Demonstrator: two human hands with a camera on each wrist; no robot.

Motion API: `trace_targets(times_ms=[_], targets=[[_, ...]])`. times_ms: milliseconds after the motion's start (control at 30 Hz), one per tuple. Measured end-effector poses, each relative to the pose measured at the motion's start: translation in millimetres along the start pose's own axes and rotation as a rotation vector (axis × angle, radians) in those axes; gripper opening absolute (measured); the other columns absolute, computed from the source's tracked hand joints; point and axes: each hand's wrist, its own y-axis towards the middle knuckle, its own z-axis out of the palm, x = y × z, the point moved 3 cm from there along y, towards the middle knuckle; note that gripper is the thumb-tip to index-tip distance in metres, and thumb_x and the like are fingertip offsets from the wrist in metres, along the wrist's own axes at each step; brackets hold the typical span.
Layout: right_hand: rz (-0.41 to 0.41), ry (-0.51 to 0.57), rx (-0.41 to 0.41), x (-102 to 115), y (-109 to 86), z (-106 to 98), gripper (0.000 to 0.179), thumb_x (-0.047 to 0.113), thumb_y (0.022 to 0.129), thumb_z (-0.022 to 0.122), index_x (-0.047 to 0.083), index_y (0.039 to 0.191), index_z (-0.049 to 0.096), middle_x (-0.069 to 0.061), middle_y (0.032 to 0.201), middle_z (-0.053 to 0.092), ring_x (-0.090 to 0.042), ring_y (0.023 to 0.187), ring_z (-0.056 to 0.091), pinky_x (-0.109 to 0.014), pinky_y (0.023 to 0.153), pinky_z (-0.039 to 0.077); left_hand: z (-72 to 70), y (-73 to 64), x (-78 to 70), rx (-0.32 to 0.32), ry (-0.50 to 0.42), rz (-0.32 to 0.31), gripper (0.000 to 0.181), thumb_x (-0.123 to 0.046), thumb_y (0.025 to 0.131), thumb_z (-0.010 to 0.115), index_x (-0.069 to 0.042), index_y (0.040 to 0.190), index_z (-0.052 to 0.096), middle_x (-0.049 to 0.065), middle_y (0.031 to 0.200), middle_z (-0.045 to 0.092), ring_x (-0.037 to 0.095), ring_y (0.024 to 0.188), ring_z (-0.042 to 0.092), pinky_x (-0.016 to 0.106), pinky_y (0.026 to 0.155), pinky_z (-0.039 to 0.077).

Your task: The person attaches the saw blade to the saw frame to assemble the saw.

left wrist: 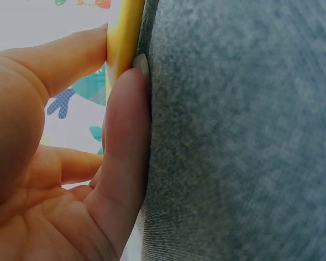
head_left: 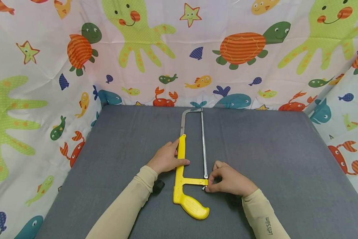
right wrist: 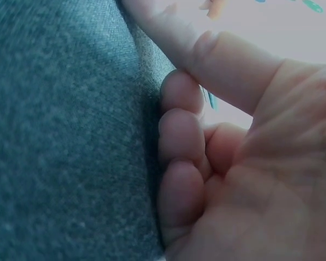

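A hacksaw (head_left: 192,181) with a yellow handle and a silver front bow lies flat on the grey surface, its handle towards me. Its narrow metal blade (head_left: 204,146) runs along the right side. My left hand (head_left: 165,158) grips the yellow frame bar, thumb across the top; the left wrist view shows that yellow bar (left wrist: 124,38) between thumb and fingers. At the blade's near end, my right hand (head_left: 234,179) pinches the small metal tension screw (head_left: 203,188) with thumb and forefinger. Its other fingers (right wrist: 182,136) are curled against the cloth, and the pinch itself is cut off in the right wrist view.
The grey cloth-covered surface (head_left: 265,146) spreads out on both sides of the saw. A white curtain (head_left: 190,73) printed with sea animals stands behind it and along both sides. A black wrist strap piece (head_left: 158,187) shows under the left sleeve.
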Motion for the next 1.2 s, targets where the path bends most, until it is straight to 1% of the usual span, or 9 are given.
trace_targets(times_ms=[267,467,767,1000,1100,1200], targets=[[-0.005,0.003,0.009,-1.4,1.3,-1.3,0.018,0.032,0.078,0.096,0.031,0.078,0.078,-0.001,0.09,0.048,-0.014,0.086,0.045,-0.027,0.071,0.039,-2.1,-0.3,-0.8,0.001,0.001,0.005,0.107,-0.056,0.089,0.086,-0.009,0.17,0.035,0.005,0.104,0.057,0.019,0.088,0.056,0.03,0.069,0.044],[0.02,0.011,0.022,-0.5,2.6,-2.4,0.02,0.029,0.076,0.098,0.029,0.08,0.078,-0.002,0.092,0.048,-0.015,0.087,0.046,-0.027,0.071,0.038,-3.7,-1.3,-1.3,-0.001,-0.008,0.007,0.106,-0.056,0.089,0.086,-0.009,0.17,0.034,0.006,0.105,0.057,0.02,0.088,0.056,0.03,0.07,0.044],[0.0,0.007,-0.002,3.6,3.7,-3.2,0.023,0.028,0.075,0.099,0.027,0.082,0.077,-0.001,0.091,0.048,-0.014,0.087,0.045,-0.025,0.072,0.037,-4.5,-0.7,0.5,0.001,-0.007,0.004,0.108,-0.057,0.089,0.086,-0.01,0.171,0.033,0.005,0.105,0.057,0.02,0.088,0.057,0.03,0.069,0.044],[0.023,-0.012,-0.001,3.5,6.1,-1.1,0.024,0.026,0.074,0.1,0.027,0.08,0.076,-0.001,0.091,0.047,-0.015,0.087,0.045,-0.025,0.072,0.037,-5.6,-1.6,0.2,0.0,-0.013,0.002,0.108,-0.056,0.089,0.086,-0.01,0.171,0.033,0.005,0.107,0.057,0.02,0.09,0.057,0.03,0.071,0.045],[0.044,-0.007,0.009,2.5,5.1,-0.9,0.026,0.029,0.073,0.101,0.029,0.08,0.076,-0.001,0.091,0.046,-0.016,0.087,0.045,-0.026,0.071,0.037,-3.8,-1.4,0.6,0.001,-0.011,0.003,0.107,-0.056,0.089,0.085,-0.01,0.171,0.033,0.005,0.106,0.057,0.02,0.089,0.057,0.03,0.07,0.046],[0.062,-0.004,0.019,1.5,3.0,-0.3,0.028,0.041,0.074,0.099,0.029,0.076,0.074,-0.001,0.091,0.045,-0.017,0.087,0.045,-0.027,0.069,0.037,-1.6,-1.7,0.6,0.003,-0.01,0.005,0.107,-0.057,0.089,0.085,-0.011,0.171,0.032,0.005,0.106,0.057,0.019,0.088,0.057,0.03,0.07,0.046]])
